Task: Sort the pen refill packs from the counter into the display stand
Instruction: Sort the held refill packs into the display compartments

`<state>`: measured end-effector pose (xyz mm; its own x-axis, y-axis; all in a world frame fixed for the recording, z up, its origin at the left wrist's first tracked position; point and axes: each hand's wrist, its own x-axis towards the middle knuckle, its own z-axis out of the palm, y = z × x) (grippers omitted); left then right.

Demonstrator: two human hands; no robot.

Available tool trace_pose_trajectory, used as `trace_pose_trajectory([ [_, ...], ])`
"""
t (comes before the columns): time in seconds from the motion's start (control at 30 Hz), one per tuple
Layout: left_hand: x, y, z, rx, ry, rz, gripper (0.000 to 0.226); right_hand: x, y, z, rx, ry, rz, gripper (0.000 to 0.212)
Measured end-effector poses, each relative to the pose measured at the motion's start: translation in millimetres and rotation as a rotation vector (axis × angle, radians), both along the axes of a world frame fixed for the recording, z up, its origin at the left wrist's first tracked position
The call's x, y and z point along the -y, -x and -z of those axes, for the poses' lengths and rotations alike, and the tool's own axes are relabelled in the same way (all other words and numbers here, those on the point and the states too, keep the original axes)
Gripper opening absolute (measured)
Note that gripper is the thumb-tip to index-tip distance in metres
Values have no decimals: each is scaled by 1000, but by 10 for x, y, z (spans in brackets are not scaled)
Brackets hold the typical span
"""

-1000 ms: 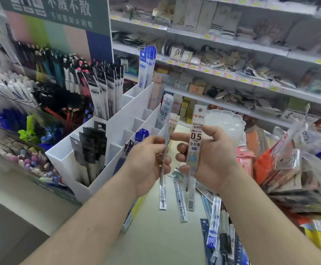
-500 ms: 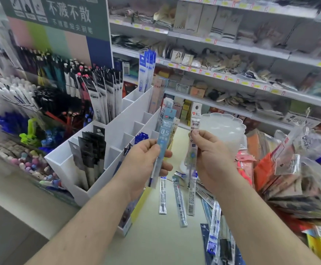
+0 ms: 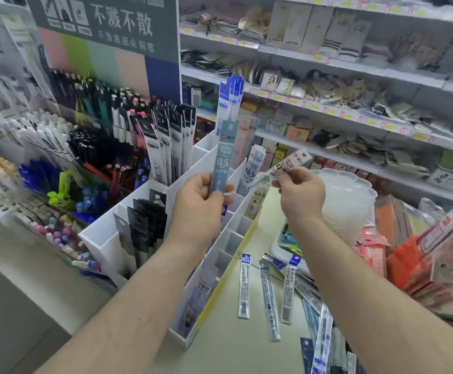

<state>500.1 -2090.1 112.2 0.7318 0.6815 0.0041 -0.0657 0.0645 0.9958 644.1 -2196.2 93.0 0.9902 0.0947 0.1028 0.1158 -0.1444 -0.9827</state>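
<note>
— What of the person is in the frame?
— Two forearms, bare from below the elbow to the wrist — no sleeve reaches into view — ending in the left hand [image 3: 199,205] and the right hand [image 3: 299,197].
— Anything worn?
— No watch, ring, glove or strap shows on either; short, unpainted nails.

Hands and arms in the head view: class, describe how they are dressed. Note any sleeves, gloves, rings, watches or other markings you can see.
Both forearms are bare right down to the lower edge of the picture; no sleeve shows. The left hand and the right hand wear no gloves. No ring, watch, bracelet or other marking is visible on either wrist or hand from this side.
</note>
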Motion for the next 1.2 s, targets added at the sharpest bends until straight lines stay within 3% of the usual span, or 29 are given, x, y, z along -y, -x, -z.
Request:
trace_pose_trajectory([
  [0.13,-84,-42,8,-5,-15,-9,30,-323,-261,121,2,79,-33,31],
  [0.27,-134,-74,4,-12,-57,-55,31,-531,-361,249,2,277,-121,6],
  [0.4,-174,-79,16,-44,-99,-67,34,-603,-474,421,-127,459,-194,5],
  [0.57,-199,-116,26,-61,-124,-65,37,-587,-497,343,-202,404,-135,8],
  [0.67,-195,-157,39,-65,-128,-72,35,-561,-356,171,-211,189,-86,14],
  [0.8,-185,-230,66,-90,-144,-84,31,-466,-83,-95,-334,-225,-458,9],
  [0.9,-167,-288,73,-112,-147,-56,27,-408,53,-172,-207,-129,-624,21],
  [0.97,-163,-315,70,-128,-179,-43,22,-410,48,-208,-103,-41,-572,22],
  [1.1,-179,-292,51,-149,-261,-78,29,-433,-243,-271,-44,-187,-223,26],
  [1.2,-194,-254,47,-178,-317,-66,36,-526,-440,-218,94,-67,-92,28],
])
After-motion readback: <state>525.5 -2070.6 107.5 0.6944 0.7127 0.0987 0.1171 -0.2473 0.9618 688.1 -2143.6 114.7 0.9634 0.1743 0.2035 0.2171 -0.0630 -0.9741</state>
